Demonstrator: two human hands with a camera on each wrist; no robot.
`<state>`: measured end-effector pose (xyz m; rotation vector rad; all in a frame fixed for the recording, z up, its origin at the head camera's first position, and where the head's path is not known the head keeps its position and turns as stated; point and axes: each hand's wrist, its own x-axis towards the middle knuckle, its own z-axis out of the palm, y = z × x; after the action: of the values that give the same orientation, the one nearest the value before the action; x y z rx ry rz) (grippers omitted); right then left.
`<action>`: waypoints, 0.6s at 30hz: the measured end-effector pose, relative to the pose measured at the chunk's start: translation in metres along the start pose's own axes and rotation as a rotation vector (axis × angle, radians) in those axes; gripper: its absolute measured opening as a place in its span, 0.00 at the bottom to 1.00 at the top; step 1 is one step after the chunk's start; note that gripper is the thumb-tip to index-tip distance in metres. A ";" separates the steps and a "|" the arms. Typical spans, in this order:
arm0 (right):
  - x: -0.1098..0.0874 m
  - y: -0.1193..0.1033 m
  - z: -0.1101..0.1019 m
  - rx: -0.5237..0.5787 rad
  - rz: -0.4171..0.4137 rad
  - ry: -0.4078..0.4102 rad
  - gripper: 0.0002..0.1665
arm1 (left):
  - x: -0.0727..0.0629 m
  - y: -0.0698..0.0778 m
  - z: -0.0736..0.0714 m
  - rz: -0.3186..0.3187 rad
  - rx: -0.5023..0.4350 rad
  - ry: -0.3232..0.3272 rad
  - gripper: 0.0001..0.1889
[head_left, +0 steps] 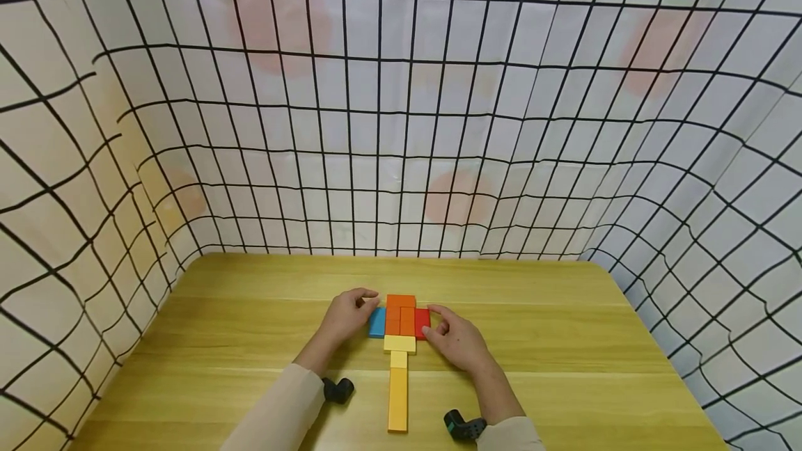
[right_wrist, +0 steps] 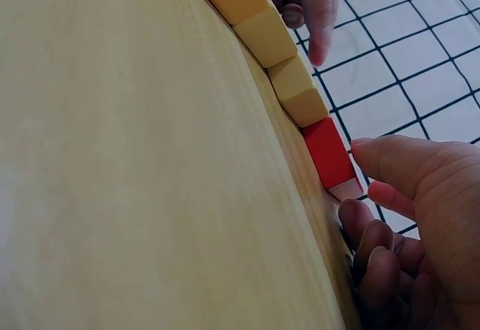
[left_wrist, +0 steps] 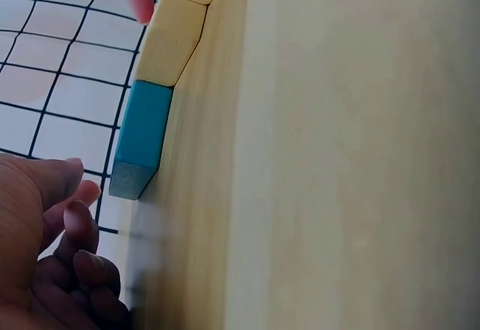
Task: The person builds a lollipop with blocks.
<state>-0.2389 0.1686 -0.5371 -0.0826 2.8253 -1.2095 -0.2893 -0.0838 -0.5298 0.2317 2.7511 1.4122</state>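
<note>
A flat figure of wooden blocks lies on the wooden table (head_left: 250,339). Orange blocks (head_left: 400,313) form the middle, with a blue block (head_left: 376,322) on the left and a red block (head_left: 422,322) on the right. Pale yellow blocks (head_left: 399,344) and a long yellow block (head_left: 397,399) run toward me. My left hand (head_left: 347,315) rests beside the blue block (left_wrist: 142,131) with loosely curled fingers (left_wrist: 71,221), a small gap between them. My right hand (head_left: 454,339) sits at the red block (right_wrist: 330,150); its thumb and index fingertip (right_wrist: 375,193) touch the block's outer edge.
White cloth walls with a black grid (head_left: 401,124) enclose the table on three sides. Black wrist-worn cameras (head_left: 338,390) (head_left: 465,426) show at my forearms. Bare tabletop stretches to the left and right of the figure.
</note>
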 end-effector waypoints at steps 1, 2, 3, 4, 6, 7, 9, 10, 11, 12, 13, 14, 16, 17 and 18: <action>0.000 0.000 0.000 0.002 0.002 0.001 0.31 | -0.001 0.000 0.000 0.003 0.003 0.001 0.15; 0.000 0.000 0.000 0.004 0.004 0.002 0.31 | -0.001 0.000 -0.001 0.002 0.000 -0.001 0.15; 0.000 0.000 -0.001 0.008 0.008 0.002 0.31 | -0.002 0.000 -0.002 -0.002 -0.006 -0.003 0.15; 0.000 0.000 -0.001 0.010 0.012 0.003 0.31 | -0.002 0.000 -0.002 -0.003 -0.009 -0.006 0.15; -0.001 0.000 -0.001 0.017 0.019 0.004 0.32 | -0.004 0.000 -0.005 -0.012 -0.016 -0.014 0.16; -0.001 -0.001 -0.001 0.021 0.021 0.005 0.32 | -0.005 0.000 -0.006 -0.015 -0.012 -0.018 0.16; -0.002 -0.002 -0.002 0.026 0.027 0.002 0.32 | -0.007 -0.001 -0.009 -0.022 -0.005 -0.023 0.17; -0.002 -0.003 -0.002 0.030 0.029 0.000 0.32 | -0.007 -0.001 -0.011 -0.024 0.008 -0.023 0.17; -0.003 -0.004 -0.003 0.038 0.027 -0.002 0.32 | -0.008 -0.001 -0.013 -0.023 0.023 -0.018 0.18; -0.003 -0.004 -0.005 0.049 0.027 -0.004 0.32 | -0.009 -0.001 -0.015 -0.018 0.042 -0.013 0.18; -0.004 -0.005 -0.006 0.057 0.030 -0.005 0.32 | -0.009 -0.001 -0.017 -0.009 0.065 -0.005 0.18; -0.004 -0.004 -0.007 0.064 0.032 -0.004 0.32 | -0.010 0.000 -0.019 -0.003 0.087 0.005 0.19; -0.005 -0.003 -0.010 0.090 0.026 0.005 0.32 | -0.011 0.000 -0.025 0.013 0.146 0.028 0.20; -0.005 -0.002 -0.012 0.092 0.024 0.014 0.32 | -0.012 0.001 -0.028 0.021 0.177 0.042 0.20; -0.006 0.000 -0.014 0.089 0.021 0.026 0.33 | -0.014 0.001 -0.030 0.028 0.209 0.056 0.20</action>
<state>-0.2343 0.1787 -0.5271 -0.0323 2.7820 -1.3393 -0.2790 -0.1100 -0.5119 0.2418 2.9527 1.1522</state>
